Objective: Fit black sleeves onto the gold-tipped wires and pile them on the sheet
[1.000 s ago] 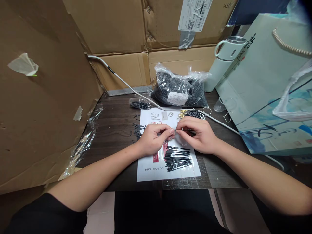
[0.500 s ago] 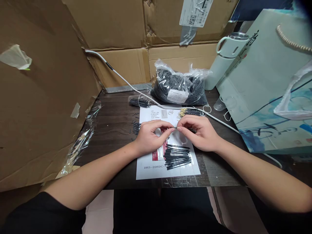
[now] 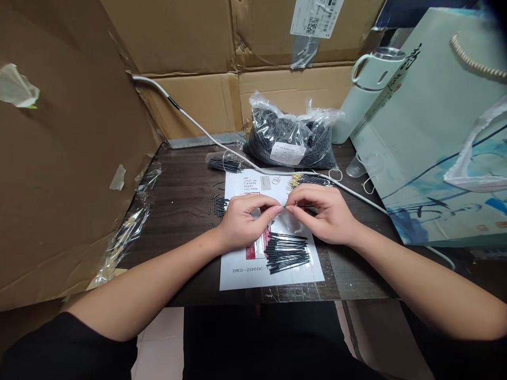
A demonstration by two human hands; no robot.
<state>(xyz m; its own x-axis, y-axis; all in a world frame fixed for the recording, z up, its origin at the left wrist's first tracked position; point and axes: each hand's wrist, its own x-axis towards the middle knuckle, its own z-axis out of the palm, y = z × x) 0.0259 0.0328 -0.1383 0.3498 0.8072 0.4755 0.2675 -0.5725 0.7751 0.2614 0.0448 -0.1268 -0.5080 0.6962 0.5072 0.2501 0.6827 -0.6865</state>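
Note:
My left hand (image 3: 250, 219) is closed in a pinch of thumb and forefinger. Opposite it, the fingertips of my right hand (image 3: 322, 214) pinch too, almost touching the left ones. A thin black wire-like piece is between the two pinches, nearly all hidden by the fingers; which end each hand holds I cannot tell. Below the hands, a pile of black wires (image 3: 288, 254) lies on a printed white sheet (image 3: 273, 281). Beyond my right hand rests a bundle of black wires with gold-coloured ends (image 3: 295, 181). Short black tubes (image 3: 219, 207) are scattered left of my left hand.
A clear bag of black pieces (image 3: 291, 134) stands at the back, near a pale green bottle (image 3: 358, 100). A white cable (image 3: 198, 126) crosses the table. Another black bundle (image 3: 224, 162) lies behind the sheet. Cardboard (image 3: 71, 158) walls the left; a paper bag (image 3: 428, 132) stands right.
The fingertips have come closer together, and the black piece seen between them earlier is now almost covered. The whole view has shifted slightly.

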